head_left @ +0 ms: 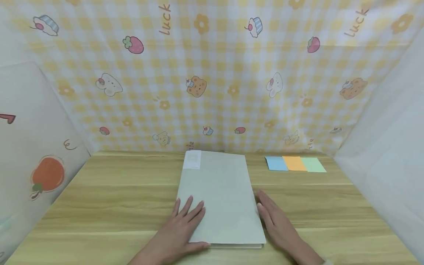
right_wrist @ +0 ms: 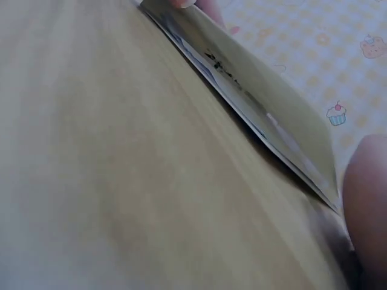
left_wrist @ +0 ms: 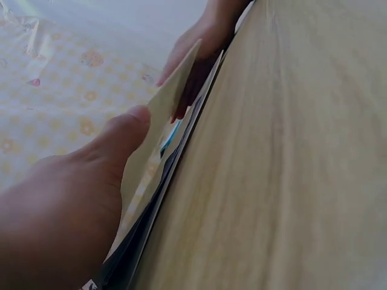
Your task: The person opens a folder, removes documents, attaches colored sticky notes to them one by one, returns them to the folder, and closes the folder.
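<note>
A pale grey-green document folder [head_left: 225, 195] lies on the table with a white label [head_left: 192, 160] at its far left corner. My left hand [head_left: 179, 230] rests on the near left part of the cover, fingers spread and thumb along the near edge. Beside the folder's right edge stands my right hand [head_left: 279, 226], fingers straight and pointing forward. In the left wrist view the front cover [left_wrist: 157, 121] is parted from the back, with dark sheets [left_wrist: 142, 226] showing between. The right wrist view also shows the folder [right_wrist: 296, 115] gaping along its edge, with dark marks inside.
Blue [head_left: 276, 163], orange [head_left: 294, 163] and green paper squares [head_left: 313, 165] lie in a row at the back right of the wooden table [head_left: 116, 198]. A yellow checked cloth [head_left: 218, 62] hangs behind, and white sheets stand at both sides.
</note>
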`<state>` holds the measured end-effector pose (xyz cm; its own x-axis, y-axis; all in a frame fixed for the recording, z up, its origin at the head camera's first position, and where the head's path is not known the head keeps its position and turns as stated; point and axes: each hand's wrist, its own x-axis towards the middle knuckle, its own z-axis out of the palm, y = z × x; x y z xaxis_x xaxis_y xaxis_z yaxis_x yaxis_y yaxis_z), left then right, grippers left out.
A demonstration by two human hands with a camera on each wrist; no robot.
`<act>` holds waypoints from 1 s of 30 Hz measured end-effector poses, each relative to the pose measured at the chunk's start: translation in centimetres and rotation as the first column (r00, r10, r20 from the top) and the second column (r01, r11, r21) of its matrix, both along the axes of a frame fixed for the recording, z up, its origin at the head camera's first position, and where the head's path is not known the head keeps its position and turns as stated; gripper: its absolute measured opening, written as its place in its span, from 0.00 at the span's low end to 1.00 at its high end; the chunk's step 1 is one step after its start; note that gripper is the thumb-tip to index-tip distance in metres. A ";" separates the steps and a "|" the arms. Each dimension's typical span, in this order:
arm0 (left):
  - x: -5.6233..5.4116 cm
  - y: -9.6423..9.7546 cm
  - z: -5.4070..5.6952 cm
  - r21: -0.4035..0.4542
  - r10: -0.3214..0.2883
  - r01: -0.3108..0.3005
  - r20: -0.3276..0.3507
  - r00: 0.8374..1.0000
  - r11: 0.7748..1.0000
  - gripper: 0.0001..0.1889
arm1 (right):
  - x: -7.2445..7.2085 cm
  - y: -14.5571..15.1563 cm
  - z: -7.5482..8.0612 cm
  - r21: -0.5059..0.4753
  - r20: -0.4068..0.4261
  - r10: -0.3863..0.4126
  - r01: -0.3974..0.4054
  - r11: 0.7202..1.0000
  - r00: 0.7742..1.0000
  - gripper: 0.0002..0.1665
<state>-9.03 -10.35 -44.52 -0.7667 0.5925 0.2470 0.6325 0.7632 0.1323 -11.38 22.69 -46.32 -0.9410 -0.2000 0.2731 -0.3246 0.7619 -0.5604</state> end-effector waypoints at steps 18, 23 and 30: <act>-0.5 -1.0 -1.4 0.268 -0.052 0.131 -0.282 0.958 0.954 0.39 | 1.0 1.3 -0.8 0.347 -0.144 0.205 -0.145 0.927 0.968 0.33; 0.0 -1.6 -1.2 0.336 -0.058 0.141 -0.247 0.967 0.931 0.37 | 1.0 1.1 -0.6 0.369 -0.139 0.220 -0.156 0.916 0.966 0.33; 1.0 -2.2 -1.2 0.426 -0.018 0.096 -0.183 0.983 0.900 0.32 | 1.2 1.2 -0.4 0.422 -0.174 0.233 -0.141 0.895 0.957 0.35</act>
<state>-8.00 -12.55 -45.71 -0.6580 0.4389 0.6119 0.7155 0.6178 0.3262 -10.16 23.90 -46.73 -0.8023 -0.5022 0.3226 -0.5609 0.8191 -0.1201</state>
